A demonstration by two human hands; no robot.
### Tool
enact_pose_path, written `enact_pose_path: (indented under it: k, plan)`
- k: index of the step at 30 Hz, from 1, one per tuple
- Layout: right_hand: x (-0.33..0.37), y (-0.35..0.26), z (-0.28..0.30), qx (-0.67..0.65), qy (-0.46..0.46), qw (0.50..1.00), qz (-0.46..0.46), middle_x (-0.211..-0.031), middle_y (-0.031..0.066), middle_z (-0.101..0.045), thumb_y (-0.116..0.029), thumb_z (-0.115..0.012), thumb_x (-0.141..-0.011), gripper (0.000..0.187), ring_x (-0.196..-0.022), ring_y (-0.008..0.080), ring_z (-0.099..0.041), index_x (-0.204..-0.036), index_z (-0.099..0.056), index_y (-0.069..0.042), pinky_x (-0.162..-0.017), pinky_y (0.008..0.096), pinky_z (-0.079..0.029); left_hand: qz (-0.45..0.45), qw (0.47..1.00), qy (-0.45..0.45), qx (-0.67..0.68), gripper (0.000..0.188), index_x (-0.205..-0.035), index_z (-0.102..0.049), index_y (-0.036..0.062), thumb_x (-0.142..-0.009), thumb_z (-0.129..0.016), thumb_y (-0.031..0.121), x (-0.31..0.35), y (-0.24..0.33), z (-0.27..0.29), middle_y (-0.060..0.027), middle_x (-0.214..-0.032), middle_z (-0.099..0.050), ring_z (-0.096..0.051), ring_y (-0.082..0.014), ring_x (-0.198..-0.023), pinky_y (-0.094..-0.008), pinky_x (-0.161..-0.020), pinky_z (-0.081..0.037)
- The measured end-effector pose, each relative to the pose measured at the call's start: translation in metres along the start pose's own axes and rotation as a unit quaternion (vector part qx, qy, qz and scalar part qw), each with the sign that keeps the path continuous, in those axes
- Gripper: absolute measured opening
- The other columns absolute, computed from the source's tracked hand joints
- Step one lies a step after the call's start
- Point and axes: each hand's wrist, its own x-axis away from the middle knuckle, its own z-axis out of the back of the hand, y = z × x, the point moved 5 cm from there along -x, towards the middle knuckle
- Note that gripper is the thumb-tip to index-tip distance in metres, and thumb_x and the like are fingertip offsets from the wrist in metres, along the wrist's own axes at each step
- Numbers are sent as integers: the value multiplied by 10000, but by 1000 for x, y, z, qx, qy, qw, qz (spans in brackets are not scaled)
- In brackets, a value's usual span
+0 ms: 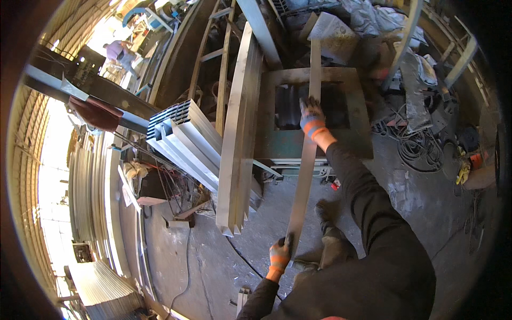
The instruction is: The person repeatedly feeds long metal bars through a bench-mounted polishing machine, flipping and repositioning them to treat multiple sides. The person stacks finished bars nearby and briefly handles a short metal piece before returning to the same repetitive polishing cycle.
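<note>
The left hand [279, 255], in a grey-and-orange work glove, closes on the near end of a long, flat, silver metal bar [302, 197]. The bar points away from the body, over a dark, square-framed metal stand [352, 141]; the right hand [313, 117], gloved alike, grips it farther out, right of long silver metal profiles [234, 154].
</note>
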Motion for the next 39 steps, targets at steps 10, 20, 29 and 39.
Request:
enact_pose_path:
  k: [10, 20, 29, 39]
  plan:
    - [-173, 78, -56, -77, -108, 988, -74, -1756, 193, -459, -152, -425, -1070, 645, -1608, 382, -461, -1712, -463, -110, -1350, 467, -357, -75, 990, -45, -111, 586, -1654, -502, 253, -1085, -573, 133, -165, 64, -62, -225, -1208, -781, -771, -475, -960, -539, -836, -639]
    - [11, 17, -5, -113, -63, 989, -64, -1735, 245, -471, -137, -503, -1020, 679, -1604, 429, -448, -1699, -492, -139, -1355, 498, -333, -39, 995, -96, 10, 452, -1558, -611, 121, -1116, -593, 209, 16, 10, -46, -253, -1155, -783, -745, -509, -1004, -532, -840, -601]
    - [269, -83, 69, -142, 27, 989, 30, -1739, 264, -458, -186, -523, -998, 681, -1647, 429, -384, -1655, -508, -7, -1400, 538, -213, 173, 966, -52, 183, 594, -1201, -771, -68, -1151, -624, 506, 283, -63, -15, -111, -991, -816, -707, -178, -916, -373, -825, -571]
    - [423, -159, 182, -185, 4, 983, 20, -1687, 303, -508, -167, -662, -906, 705, -1602, 470, -445, -1578, -583, 31, -1387, 584, -226, 242, 954, -118, 129, 553, -1187, -740, 16, -1113, -673, 560, 444, -109, 15, -199, -953, -754, -694, -216, -855, -420, -817, -566]
